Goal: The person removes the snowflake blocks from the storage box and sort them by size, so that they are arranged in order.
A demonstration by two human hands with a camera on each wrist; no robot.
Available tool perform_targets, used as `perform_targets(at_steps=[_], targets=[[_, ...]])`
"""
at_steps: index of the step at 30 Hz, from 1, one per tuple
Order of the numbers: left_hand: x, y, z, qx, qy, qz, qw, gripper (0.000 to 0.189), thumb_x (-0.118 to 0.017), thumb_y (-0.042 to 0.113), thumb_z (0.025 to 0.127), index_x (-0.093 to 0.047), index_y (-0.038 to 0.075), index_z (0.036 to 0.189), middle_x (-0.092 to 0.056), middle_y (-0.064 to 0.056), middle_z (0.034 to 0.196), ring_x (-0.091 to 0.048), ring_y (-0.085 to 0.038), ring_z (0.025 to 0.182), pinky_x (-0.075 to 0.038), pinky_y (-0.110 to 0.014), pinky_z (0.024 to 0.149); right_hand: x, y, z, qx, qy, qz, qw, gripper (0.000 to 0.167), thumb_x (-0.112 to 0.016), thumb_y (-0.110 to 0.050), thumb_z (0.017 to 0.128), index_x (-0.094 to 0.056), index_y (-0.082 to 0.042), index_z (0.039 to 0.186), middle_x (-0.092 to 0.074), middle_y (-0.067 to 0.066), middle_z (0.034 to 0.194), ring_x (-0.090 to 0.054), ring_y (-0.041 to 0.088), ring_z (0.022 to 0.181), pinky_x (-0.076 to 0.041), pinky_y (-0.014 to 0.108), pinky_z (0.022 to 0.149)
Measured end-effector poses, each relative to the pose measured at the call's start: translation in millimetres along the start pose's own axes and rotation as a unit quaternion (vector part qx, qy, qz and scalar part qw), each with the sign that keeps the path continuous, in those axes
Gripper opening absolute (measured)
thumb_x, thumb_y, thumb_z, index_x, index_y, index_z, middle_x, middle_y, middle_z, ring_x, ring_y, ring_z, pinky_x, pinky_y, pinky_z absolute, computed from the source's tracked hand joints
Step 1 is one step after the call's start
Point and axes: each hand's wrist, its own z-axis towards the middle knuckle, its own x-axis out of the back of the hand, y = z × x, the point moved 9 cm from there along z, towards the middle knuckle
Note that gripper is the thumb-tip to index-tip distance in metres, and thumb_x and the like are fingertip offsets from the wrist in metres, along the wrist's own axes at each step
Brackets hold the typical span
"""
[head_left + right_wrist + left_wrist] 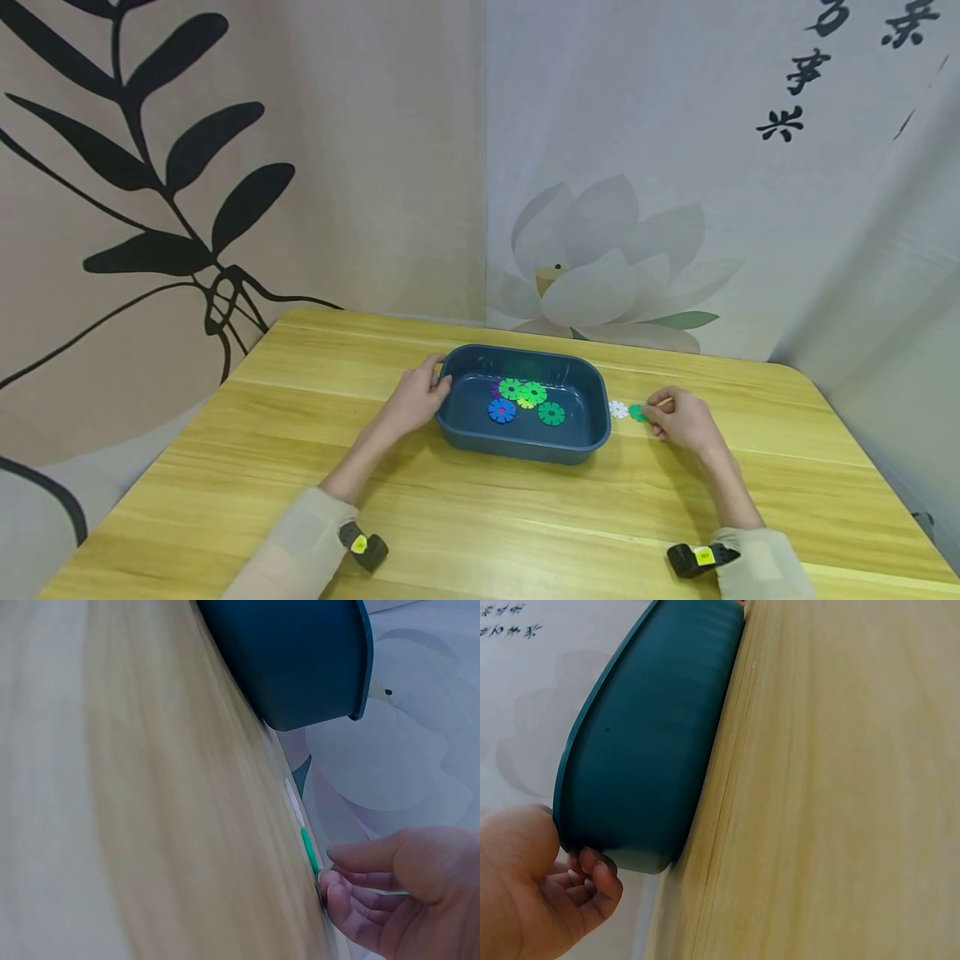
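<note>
A dark blue plastic basin [502, 447] sits on the table, holding several flower-shaped plastic discs: green discs [551, 413], a blue disc [502, 410] with a pink centre, a yellow one and a purple one. My left hand [417, 395] grips the basin's left end, thumb over the rim and fingers curled below it in the left wrist view. To the right of the basin, a white disc [618, 409] lies flat beside another green disc [637, 412]. My right hand [685, 419] pinches that green disc's edge between thumb and fingers; whether the two discs are joined I cannot tell.
The wooden table [480, 525] reaches back to a fabric backdrop [375, 167] printed with leaves, a lotus and characters. Black wrist devices [365, 547] are strapped over both light sleeves. A curtain side hangs close to the table's right edge.
</note>
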Motion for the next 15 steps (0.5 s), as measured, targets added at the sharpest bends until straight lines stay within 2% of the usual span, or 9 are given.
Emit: perform_targets(at_steps=[7,15], targets=[[0.1,-0.1,-0.3,0.006,0.0,-0.002,1.0,0.045,-0.054,0.008,0.103,-0.044,-0.01,0.143,-0.041,0.003,0.059,-0.036,-0.01,0.048,-0.033,-0.023,0.047,8,-11,-0.6,0.015,0.018,0.006,0.9997,0.025,-0.058,-0.011,0.102,-0.057,0.01,0.115,-0.067,0.014,0.077,-0.064,0.023,0.064,-0.051,0.029,0.056],[0.4,0.5,-0.3,-0.001,0.0,-0.008,1.0,0.045,-0.054,0.006,0.103,-0.044,-0.011,0.143,-0.041,0.002,0.06,-0.037,-0.011,0.049,-0.033,-0.023,0.048,17,-40,-3.9,0.057,0.046,0.009,0.9973,0.032,-0.059,-0.018,0.103,-0.059,0.009,0.12,-0.07,0.025,0.101,-0.071,0.032,0.079,-0.058,0.04,0.069]])
